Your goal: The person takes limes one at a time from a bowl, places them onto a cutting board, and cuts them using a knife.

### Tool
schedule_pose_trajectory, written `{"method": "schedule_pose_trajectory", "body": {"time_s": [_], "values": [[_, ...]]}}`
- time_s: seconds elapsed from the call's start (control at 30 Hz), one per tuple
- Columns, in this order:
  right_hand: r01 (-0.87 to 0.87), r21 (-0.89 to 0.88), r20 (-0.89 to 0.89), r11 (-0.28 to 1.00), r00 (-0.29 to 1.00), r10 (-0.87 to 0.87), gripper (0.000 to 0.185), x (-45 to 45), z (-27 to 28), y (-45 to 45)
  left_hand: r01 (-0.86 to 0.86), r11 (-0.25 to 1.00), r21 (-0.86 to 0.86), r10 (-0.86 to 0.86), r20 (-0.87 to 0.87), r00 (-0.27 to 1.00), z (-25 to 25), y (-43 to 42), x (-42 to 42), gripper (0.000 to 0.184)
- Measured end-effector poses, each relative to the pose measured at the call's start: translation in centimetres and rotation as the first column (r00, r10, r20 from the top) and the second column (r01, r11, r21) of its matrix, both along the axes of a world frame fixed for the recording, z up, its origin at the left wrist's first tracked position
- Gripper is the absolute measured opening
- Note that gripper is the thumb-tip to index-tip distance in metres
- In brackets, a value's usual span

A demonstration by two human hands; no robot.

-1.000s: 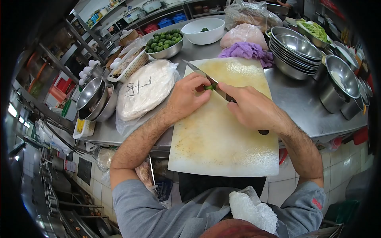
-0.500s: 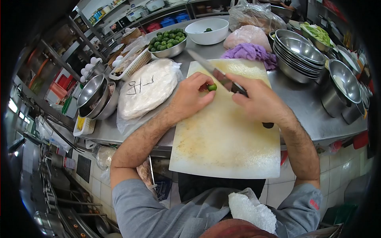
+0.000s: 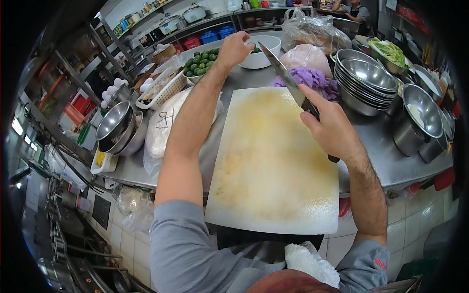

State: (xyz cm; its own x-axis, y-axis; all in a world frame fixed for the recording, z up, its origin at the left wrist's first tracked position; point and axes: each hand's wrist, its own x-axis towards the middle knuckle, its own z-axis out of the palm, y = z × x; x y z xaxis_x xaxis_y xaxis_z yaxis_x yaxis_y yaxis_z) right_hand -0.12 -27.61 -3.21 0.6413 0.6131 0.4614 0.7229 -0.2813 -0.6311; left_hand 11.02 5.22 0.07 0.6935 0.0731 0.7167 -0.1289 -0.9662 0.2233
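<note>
A steel table [image 3: 375, 141] filled the middle of a kitchen, with a white cutting board [image 3: 273, 180] lying at its near edge. Above the far right part of the board was a knife [image 3: 292, 83], its blade slanting toward the far left. The right hand [image 3: 332, 126] was wrapped round its handle, the index finger extended along the top. The left hand [image 3: 236, 49] was stretched far out at the left rim of a white bowl [image 3: 257, 62], its fingers curled; whether they pinched anything could not be told. A green fruit [image 3: 256, 50] showed in that bowl, just beside the fingertips. More green fruits [image 3: 201, 62] lay heaped in a metal bowl [image 3: 192, 79] to the left, partly behind the forearm. Nearer on the left, the arm also covered part of a white wrapped package [image 3: 159, 134] with dark writing. Beyond the board's far right corner lay a purple cloth [image 3: 312, 82], with stacked steel bowls [image 3: 360, 100] to its right. Farther right were leafy greens [image 3: 389, 52], and at the far right another person [image 3: 359, 13].
</note>
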Motion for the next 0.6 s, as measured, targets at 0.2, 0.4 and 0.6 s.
{"method": "schedule_pose_trajectory", "body": {"time_s": [0.2,0.4,0.6], "values": [[-0.006,-0.020,0.010,1.000,1.000,0.007,0.051,-0.3,0.1,-0.1,-0.370,0.924,0.098,0.382,-0.247,0.890,2.4,4.7,0.9,0.034],[-0.006,-0.077,0.047,0.997,0.999,0.010,0.054,-0.7,0.1,0.0,-0.572,0.816,0.086,0.552,-0.411,0.726,1.0,7.7,2.0,0.035],[-0.005,-0.101,0.017,0.995,1.000,0.007,0.054,-0.7,-0.1,0.0,-0.525,0.849,0.058,0.508,-0.361,0.782,0.6,8.2,2.7,0.034]]}}
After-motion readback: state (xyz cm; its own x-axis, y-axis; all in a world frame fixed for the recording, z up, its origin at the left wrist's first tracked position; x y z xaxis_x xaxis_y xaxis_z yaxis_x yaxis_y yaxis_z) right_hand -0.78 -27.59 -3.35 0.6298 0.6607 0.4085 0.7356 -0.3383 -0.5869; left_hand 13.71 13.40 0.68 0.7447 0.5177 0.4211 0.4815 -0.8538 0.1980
